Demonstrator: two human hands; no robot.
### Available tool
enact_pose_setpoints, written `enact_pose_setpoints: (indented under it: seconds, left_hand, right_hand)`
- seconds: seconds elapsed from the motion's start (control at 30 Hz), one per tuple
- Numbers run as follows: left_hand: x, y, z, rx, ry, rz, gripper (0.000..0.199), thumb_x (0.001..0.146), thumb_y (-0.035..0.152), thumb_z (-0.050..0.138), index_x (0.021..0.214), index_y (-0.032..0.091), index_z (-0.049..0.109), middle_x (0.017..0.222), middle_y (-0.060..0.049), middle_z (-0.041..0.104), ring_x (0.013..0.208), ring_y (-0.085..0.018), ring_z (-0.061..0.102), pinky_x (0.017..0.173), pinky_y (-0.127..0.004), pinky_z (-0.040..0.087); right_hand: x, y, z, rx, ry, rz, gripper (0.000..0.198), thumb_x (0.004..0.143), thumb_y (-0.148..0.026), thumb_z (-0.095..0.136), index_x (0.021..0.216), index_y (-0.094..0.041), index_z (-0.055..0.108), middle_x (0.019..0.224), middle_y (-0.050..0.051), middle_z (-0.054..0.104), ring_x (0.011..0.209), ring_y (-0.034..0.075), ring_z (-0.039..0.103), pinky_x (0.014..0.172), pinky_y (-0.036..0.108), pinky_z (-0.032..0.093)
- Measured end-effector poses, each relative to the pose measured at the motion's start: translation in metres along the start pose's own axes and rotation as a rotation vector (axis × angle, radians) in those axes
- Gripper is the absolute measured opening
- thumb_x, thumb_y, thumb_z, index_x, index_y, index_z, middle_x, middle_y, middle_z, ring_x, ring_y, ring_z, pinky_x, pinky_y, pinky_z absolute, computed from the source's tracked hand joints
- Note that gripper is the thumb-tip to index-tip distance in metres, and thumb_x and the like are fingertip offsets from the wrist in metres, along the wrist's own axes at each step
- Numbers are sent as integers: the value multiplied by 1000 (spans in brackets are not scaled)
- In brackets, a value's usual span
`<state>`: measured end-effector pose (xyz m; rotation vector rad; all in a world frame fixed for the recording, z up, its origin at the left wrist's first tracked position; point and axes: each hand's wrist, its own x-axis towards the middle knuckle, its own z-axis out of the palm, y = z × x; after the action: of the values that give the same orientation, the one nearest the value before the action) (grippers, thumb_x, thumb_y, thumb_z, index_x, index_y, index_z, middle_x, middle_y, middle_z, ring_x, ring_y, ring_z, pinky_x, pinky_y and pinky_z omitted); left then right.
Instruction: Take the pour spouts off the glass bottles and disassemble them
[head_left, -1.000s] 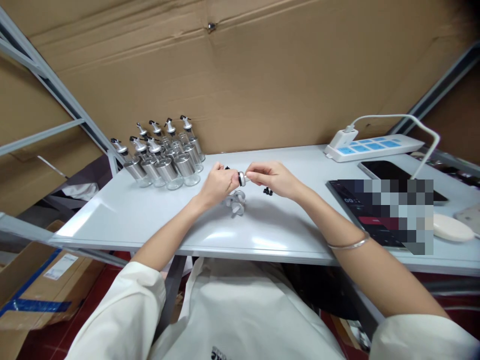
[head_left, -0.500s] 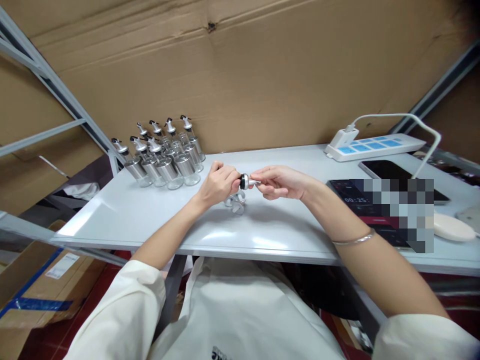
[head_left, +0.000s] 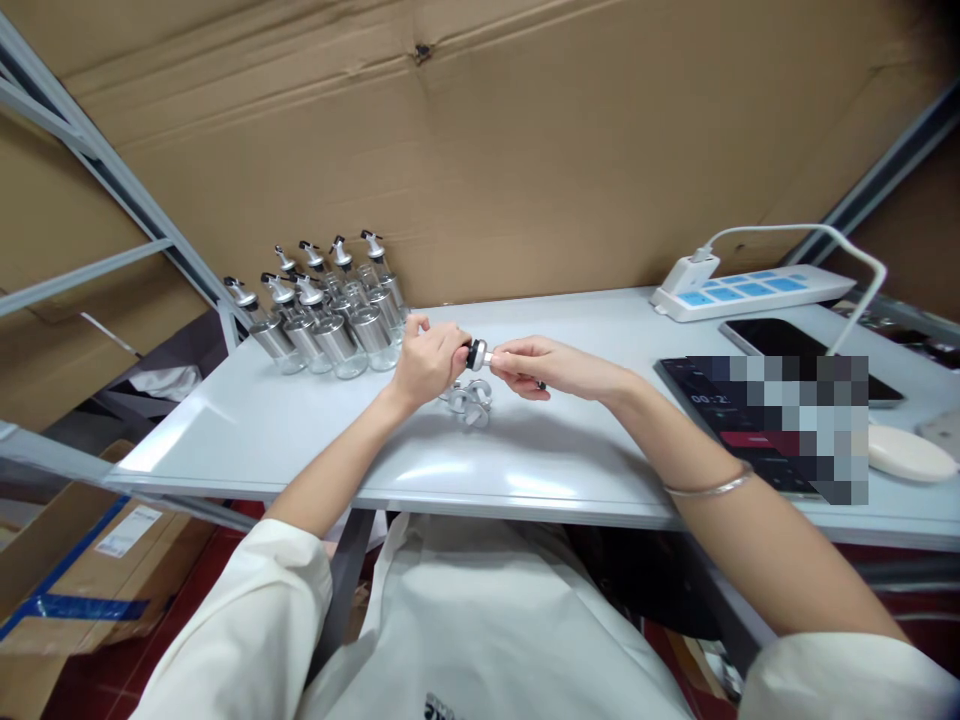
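A pour spout (head_left: 477,354), silver with a black stopper end, is held level between my hands above the table. My left hand (head_left: 429,362) is closed around the black end, most of which its fingers cover. From the other side, my right hand (head_left: 551,368) pinches the silver tube. A small dark tip (head_left: 541,385) shows by the right fingers; I cannot tell what it belongs to. Just below the spout, several small shiny, whitish pieces (head_left: 471,402) lie in a cluster on the table. To the left stand glass oil bottles (head_left: 337,345) with steel bands, several topped with pour spouts.
The white table (head_left: 285,455) runs up to a cardboard wall (head_left: 540,150). At the right are a power strip (head_left: 750,292) with a plugged-in white cable, a dark phone (head_left: 780,340), a device showing a timer (head_left: 697,400) and a cream-coloured rounded object (head_left: 909,453).
Both hands have shifted slightly left with the spout. My right fingers have closed further round its tube, and more of the shiny cluster below shows.
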<state>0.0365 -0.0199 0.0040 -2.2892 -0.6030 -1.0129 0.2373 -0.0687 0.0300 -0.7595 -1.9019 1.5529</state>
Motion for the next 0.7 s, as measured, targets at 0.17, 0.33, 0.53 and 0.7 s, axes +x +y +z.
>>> enact_pose_setpoints:
  seconds: [0.17, 0.33, 0.53, 0.7]
  left_hand:
    - [0, 0, 0, -69, -53, -67, 51, 99, 33, 7, 77, 18, 51, 65, 0, 59, 56, -13, 49, 74, -35, 25]
    - [-1, -1, 3, -94, -122, -134, 53, 99, 36, 6, 77, 18, 50, 65, -1, 61, 55, -13, 46, 75, -36, 26]
    - [-3, 0, 9, -151, -173, -203, 54, 99, 36, 6, 70, 18, 48, 58, 0, 56, 53, -14, 41, 75, -36, 29]
    - [-9, -14, 10, -176, -64, -353, 54, 98, 42, 8, 67, 20, 45, 57, 0, 52, 54, -15, 39, 71, -34, 32]
  right_hand:
    - [2, 2, 3, -297, 185, -17, 37, 87, -49, 49, 67, -18, 48, 48, -7, 39, 43, 7, 36, 47, 23, 28]
    - [2, 6, 3, -673, 378, -105, 39, 86, -47, 50, 59, -19, 45, 49, -6, 37, 47, 8, 31, 50, 24, 25]
    - [4, 15, 0, -1028, 478, -262, 30, 89, -37, 49, 66, -19, 54, 62, 1, 53, 55, 12, 41, 55, 26, 27]
    - [0, 15, -10, -1087, 567, -292, 24, 90, -34, 47, 79, -19, 61, 70, 4, 60, 61, 15, 48, 59, 27, 31]
